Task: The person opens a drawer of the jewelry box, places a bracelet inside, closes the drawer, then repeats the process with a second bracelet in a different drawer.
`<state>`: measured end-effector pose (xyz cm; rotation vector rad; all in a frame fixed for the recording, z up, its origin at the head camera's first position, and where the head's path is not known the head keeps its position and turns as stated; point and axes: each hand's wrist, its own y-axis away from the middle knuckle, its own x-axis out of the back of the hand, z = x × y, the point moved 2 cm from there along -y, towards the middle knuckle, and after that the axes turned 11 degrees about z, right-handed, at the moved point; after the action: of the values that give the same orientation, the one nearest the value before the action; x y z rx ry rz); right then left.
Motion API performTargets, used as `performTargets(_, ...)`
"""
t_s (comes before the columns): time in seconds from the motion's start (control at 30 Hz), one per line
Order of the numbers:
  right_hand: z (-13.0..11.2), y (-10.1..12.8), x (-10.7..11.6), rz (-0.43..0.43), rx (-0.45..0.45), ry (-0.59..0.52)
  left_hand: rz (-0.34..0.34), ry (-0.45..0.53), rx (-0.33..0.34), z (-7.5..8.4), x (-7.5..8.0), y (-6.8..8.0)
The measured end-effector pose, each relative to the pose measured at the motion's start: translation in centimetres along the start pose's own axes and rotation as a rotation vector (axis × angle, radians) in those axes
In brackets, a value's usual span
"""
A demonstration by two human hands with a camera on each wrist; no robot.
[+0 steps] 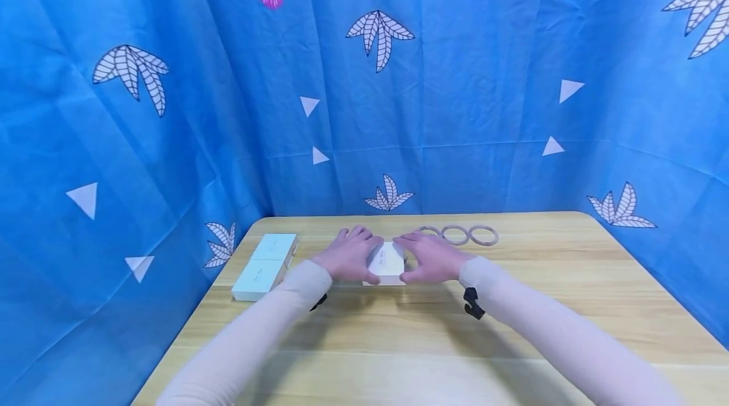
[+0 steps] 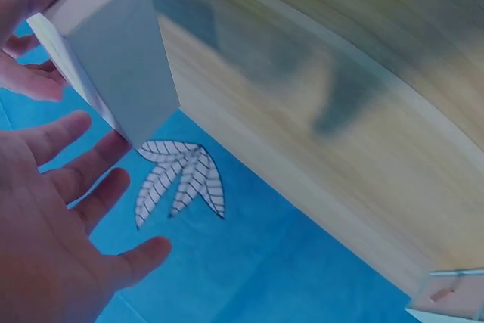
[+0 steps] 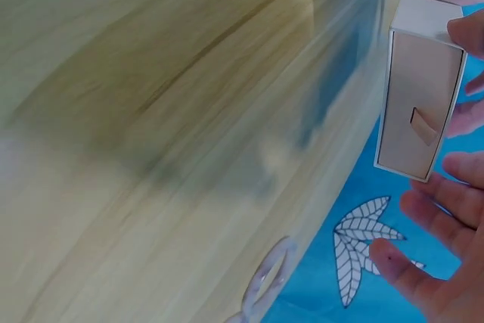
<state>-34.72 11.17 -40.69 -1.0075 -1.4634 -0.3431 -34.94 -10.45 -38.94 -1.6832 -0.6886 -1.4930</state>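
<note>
box framed by both hands at mid-table

the white box (image 1: pixel 386 262) sits on the wooden table (image 1: pixel 512 305), near its far middle. the left hand (image 1: pixel 348 253) and right hand (image 1: pixel 431 256) flank it, fingers spread and nearly straight, thumbs at its sides, no firm grip visible. the step looks like settling or taking hold; the next move likely needs an even squeeze from both sides. two more boxes (image 1: pixel 264 265) lie left, three rings (image 1: pixel 455 234) behind.

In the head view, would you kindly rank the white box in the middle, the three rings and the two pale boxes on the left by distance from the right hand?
1. White box: centre, touched by the right hand.
2. Three rings: just behind that hand, slightly to its right.
3. Two pale boxes: far left, beyond the left hand.
</note>
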Motion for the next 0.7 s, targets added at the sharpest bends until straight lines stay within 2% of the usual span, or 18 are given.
performTargets(0.37,1.0,2.1,0.9,-0.02,-0.028,0.007,0.006,-0.017,-0.031,2.2,-0.4,-0.8)
performTargets(0.7,1.9,4.1,1.3,-0.006,-0.048,0.016,0.021,-0.037,-0.062,4.0,-1.2,-1.3)
